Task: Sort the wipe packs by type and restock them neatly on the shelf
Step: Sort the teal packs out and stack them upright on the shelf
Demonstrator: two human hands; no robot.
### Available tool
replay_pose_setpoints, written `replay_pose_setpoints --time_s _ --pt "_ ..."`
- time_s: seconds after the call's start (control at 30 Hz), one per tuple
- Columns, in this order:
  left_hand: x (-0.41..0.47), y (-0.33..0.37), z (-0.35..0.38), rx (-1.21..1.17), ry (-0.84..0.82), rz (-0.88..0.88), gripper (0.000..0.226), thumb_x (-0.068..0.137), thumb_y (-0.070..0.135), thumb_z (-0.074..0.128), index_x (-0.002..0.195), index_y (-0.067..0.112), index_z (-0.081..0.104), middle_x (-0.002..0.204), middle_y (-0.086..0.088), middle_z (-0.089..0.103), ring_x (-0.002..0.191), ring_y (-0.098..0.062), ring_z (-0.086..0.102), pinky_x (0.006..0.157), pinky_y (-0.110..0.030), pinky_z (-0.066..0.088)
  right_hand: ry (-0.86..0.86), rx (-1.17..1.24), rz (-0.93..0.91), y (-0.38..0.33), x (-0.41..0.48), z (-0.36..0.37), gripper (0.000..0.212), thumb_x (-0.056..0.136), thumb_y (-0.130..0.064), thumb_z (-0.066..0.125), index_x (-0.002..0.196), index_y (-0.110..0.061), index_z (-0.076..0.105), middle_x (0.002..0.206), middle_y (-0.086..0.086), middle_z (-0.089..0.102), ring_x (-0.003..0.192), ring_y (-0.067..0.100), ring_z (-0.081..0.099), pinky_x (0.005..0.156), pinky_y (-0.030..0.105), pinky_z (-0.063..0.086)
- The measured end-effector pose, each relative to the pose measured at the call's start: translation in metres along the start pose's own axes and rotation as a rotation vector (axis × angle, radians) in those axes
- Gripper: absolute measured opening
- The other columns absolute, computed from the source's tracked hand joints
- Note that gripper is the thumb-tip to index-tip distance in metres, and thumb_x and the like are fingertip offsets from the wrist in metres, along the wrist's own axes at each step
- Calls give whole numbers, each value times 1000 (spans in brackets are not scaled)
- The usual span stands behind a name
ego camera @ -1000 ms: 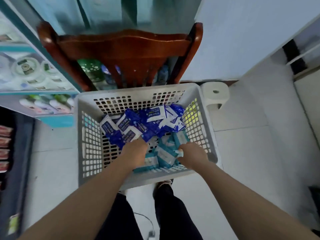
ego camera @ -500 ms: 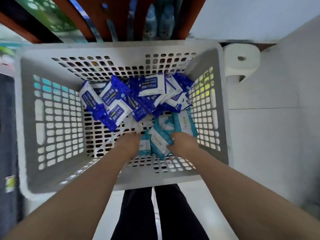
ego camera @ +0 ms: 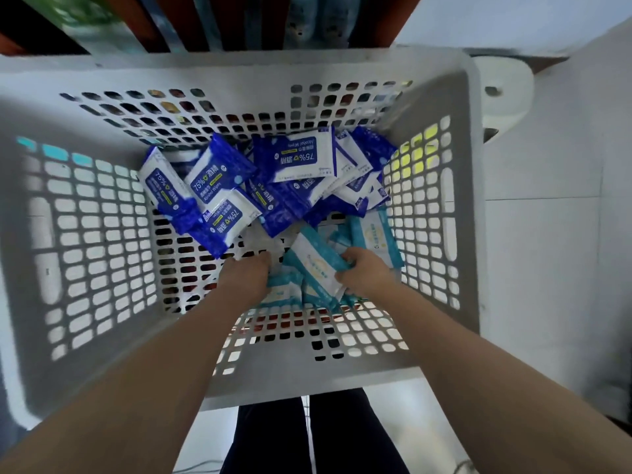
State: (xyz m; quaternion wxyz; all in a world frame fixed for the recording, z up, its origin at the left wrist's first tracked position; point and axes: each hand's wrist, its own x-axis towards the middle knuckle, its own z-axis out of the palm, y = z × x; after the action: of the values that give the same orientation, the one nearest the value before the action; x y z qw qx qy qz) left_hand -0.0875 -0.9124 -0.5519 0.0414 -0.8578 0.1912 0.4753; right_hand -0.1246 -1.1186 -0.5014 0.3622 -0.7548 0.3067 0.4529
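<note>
1. Right grip (ego camera: 367, 273) clasps a teal pack (ego camera: 316, 265) low in the basket (ego camera: 239, 65)
2. Left grip (ego camera: 246, 273) rests among teal packs (ego camera: 284, 292); its hold cannot be told
3. Blue packs (ego camera: 297, 157) heap at the far wall

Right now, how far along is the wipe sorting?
Early. Done: inside the basket, dark blue packs lie mostly at the far side, teal packs nearer. In hand: right hand grips a teal pack; left hand reaches in beside it, its grip hidden. Left: every pack visible is in the basket; no shelf restocking shows.
</note>
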Motion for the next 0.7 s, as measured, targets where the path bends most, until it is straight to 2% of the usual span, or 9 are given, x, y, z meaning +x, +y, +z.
replay_pose_setpoints --time_s 0.1,0.17,0.23,0.3,0.33,0.47,0.6,0.63,0.7 --pt "-5 -6 -7 -203 -36 -41 31 91 13 52 122 16 55 119 -6 61 105 -25 58 83 -33 43 -69 266 68 0 -5 -1 30 89 -3 61 117 -9 54 107 5 60 86 23 64 77 38 59" --pt "-7 -11 -13 -454 -29 -115 22 91 9 53 112 11 60 112 -11 63 97 -26 58 74 -29 42 -107 367 83 -2 -9 1 28 89 -3 63 115 -11 54 109 3 60 86 19 63 73 31 57" --pt "-11 -13 -20 -862 -66 -206 16 92 6 54 107 11 56 108 -11 62 94 -25 58 76 -32 45 -122 410 88 -5 -13 5 30 89 -7 64 117 -12 56 113 2 62 91 19 62 72 27 56" --pt "-16 -7 -30 -1331 -170 -251 24 95 1 50 115 13 52 112 -6 62 100 -26 60 79 -39 52 -134 445 82 -9 -16 11 34 90 -9 64 122 -12 56 115 0 61 92 17 61 68 23 55" --pt "-19 -3 -34 -1470 -217 -243 28 96 -2 47 118 14 51 113 -4 63 101 -25 61 78 -39 54 -142 459 76 -11 -16 14 34 90 -9 63 123 -11 56 116 0 61 93 17 60 67 23 54" --pt "-22 12 -39 -1586 -274 -184 35 96 -6 39 119 15 53 110 -7 66 101 -26 64 79 -44 55 -119 487 66 -12 -19 17 34 91 -9 63 124 -9 57 119 3 62 91 17 61 66 24 54" --pt "-25 19 -38 -1618 -313 -188 34 96 -5 41 123 13 52 116 -10 65 106 -30 63 84 -48 54 -51 450 57 -4 -20 12 32 88 -10 65 120 -9 58 106 0 60 72 6 55 57 17 45" --pt "-26 20 -37 -1616 -316 -183 35 96 -5 41 123 14 51 116 -10 65 106 -31 63 84 -49 54 -26 451 47 -2 -20 11 31 88 -9 65 118 -10 58 105 0 60 73 6 55 60 19 47" --pt "-29 23 -39 -1611 -307 -176 36 96 -6 41 123 17 49 116 -10 64 104 -31 63 82 -48 55 21 450 42 0 -20 9 28 88 -8 63 115 -14 58 109 0 63 85 13 60 76 30 54"
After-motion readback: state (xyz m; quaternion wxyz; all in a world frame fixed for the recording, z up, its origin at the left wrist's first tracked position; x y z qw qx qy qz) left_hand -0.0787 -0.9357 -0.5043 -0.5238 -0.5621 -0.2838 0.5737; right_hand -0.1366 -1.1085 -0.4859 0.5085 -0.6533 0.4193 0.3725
